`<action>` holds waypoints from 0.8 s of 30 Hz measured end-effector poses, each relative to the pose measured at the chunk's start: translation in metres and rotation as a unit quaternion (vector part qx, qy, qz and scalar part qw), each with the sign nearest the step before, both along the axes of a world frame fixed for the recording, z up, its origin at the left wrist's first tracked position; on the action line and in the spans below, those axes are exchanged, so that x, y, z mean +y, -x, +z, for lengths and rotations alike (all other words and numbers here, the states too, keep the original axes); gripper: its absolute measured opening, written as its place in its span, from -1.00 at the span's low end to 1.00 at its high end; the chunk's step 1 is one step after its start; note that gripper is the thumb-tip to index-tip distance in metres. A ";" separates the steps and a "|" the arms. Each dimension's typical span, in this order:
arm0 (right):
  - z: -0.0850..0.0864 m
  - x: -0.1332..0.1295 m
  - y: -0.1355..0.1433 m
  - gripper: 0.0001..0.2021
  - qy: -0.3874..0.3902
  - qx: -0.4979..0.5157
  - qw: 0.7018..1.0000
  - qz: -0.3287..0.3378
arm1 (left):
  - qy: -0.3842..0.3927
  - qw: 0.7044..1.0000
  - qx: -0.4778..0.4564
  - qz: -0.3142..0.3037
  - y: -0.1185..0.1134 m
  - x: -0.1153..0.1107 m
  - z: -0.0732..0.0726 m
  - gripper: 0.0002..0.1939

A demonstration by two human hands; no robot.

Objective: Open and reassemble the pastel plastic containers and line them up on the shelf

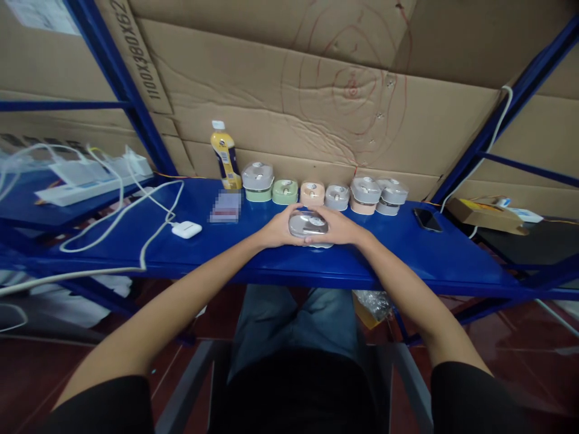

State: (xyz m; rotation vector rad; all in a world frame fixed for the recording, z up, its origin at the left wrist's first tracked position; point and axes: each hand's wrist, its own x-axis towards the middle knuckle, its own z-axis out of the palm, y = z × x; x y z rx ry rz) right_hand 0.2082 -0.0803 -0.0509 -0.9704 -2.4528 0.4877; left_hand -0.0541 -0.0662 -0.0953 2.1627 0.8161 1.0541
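Between my two hands, over the front half of the blue table (253,262), is a small rounded box with a clear greyish lid (309,223). My left hand (277,229) is wrapped round its left side, and my right hand (340,226) round its right side. The thumbs come together at the near edge, where a whitish rim shows beneath. Fingers cover much of its sides. Behind it stands a row of similar boxes: a green one (284,192), a peach one (312,193) and a grey one (337,197), with taller clear-lidded ones at both ends.
A yellow drink bottle (225,157) stands at the back left, near a blurred-out flat item (226,206). A white earbud case (186,229) lies left beside looping white cables. On the right lie a phone (427,220) and an open cardboard box (486,216). Cardboard walls the back.
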 end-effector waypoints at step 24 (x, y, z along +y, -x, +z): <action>0.011 0.037 -0.061 -0.33 0.017 0.075 0.969 -0.234 | -0.096 0.960 0.059 0.256 0.030 0.017 0.009 -0.51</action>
